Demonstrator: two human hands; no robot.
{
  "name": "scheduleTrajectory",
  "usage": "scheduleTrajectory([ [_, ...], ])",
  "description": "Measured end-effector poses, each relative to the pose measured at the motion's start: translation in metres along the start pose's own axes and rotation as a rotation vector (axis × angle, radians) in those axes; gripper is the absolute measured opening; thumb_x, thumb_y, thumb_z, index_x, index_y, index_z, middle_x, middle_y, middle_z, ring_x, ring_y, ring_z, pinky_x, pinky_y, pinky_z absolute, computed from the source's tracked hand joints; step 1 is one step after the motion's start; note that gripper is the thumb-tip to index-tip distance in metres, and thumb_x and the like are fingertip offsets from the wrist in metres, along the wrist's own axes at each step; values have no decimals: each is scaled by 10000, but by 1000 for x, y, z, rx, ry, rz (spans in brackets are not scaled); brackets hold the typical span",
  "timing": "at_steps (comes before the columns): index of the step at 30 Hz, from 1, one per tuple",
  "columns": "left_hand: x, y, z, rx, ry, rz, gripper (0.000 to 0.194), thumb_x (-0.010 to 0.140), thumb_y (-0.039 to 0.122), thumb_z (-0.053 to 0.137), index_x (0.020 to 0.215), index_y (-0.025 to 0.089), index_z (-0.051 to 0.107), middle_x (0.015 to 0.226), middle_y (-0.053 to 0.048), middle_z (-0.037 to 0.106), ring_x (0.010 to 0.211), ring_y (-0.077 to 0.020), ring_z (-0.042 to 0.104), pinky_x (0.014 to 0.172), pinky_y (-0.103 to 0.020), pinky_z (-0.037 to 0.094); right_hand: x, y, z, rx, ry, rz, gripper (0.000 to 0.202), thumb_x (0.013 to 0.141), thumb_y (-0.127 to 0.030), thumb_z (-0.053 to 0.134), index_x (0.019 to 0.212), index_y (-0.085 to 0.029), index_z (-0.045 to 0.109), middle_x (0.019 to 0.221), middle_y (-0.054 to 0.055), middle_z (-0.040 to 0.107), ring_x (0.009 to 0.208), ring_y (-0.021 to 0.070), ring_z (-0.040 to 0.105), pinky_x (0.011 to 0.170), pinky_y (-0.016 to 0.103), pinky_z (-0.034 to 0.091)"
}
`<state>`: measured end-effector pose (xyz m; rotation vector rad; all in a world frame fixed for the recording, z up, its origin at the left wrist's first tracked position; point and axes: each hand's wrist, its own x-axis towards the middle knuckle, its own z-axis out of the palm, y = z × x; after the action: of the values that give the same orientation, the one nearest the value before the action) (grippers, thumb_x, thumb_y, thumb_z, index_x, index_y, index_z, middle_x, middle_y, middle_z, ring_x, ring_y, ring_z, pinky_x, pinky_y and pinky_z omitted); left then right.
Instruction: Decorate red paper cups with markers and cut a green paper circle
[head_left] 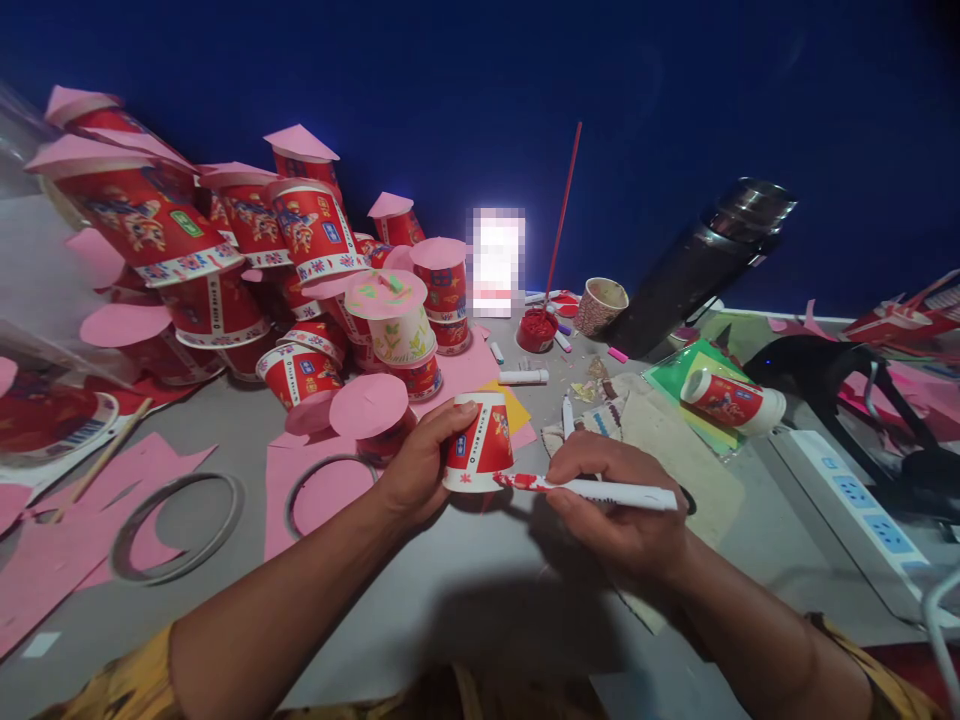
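My left hand (pixel 420 462) is closed around a red paper cup (pixel 491 432) turned upside down, its white rim band facing down. A small red flower mark shows on that band. In my right hand (pixel 626 500) is a white marker (pixel 615 493) with a red-smeared tip end. The marker lies nearly level, and its tip meets the cup's white band at the right side. Just behind my left hand stands a cup topped with a round pink paper disc (pixel 369 404).
Red cups with pink paper tops (pixel 319 230) are stacked at the left. Grey tape rings (pixel 180 528) lie on pink paper. Behind are a red paint pot (pixel 537 328) and a leaning black flask (pixel 697 270). A power strip (pixel 855 510) sits at right.
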<state>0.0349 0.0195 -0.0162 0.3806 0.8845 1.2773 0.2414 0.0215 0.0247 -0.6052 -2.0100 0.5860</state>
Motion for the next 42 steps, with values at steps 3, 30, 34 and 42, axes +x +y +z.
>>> scheduleTrajectory([
  [3, 0, 0, 1, -9, 13, 7, 289, 716, 310, 904, 887, 112, 783, 773, -52, 765, 654, -159, 675, 646, -264, 575, 0, 0, -1, 13, -9, 10, 85, 919, -155, 666, 877, -222, 696, 704, 18, 752, 595, 163, 697, 574, 284, 553],
  [30, 1, 1, 2, -31, 7, -8, 202, 750, 280, 870, 827, 127, 763, 694, -32, 718, 594, -153, 633, 584, -258, 543, 2, 0, -5, 11, 4, -16, 108, 885, -119, 680, 873, -226, 690, 701, 17, 743, 596, 168, 685, 567, 288, 533],
  [34, 0, 1, 2, -22, -6, -10, 218, 752, 285, 869, 862, 123, 774, 715, -42, 734, 615, -166, 650, 610, -274, 553, 3, 0, -5, 14, -10, -22, 110, 894, -117, 676, 876, -225, 689, 696, 15, 737, 594, 167, 685, 574, 289, 530],
  [42, 0, 1, 1, -16, -9, 3, 244, 733, 286, 882, 891, 122, 796, 748, -51, 762, 636, -168, 667, 610, -264, 557, 3, -1, -6, 23, -45, -7, 102, 895, -125, 675, 863, -221, 689, 689, 9, 730, 570, 157, 657, 546, 277, 501],
])
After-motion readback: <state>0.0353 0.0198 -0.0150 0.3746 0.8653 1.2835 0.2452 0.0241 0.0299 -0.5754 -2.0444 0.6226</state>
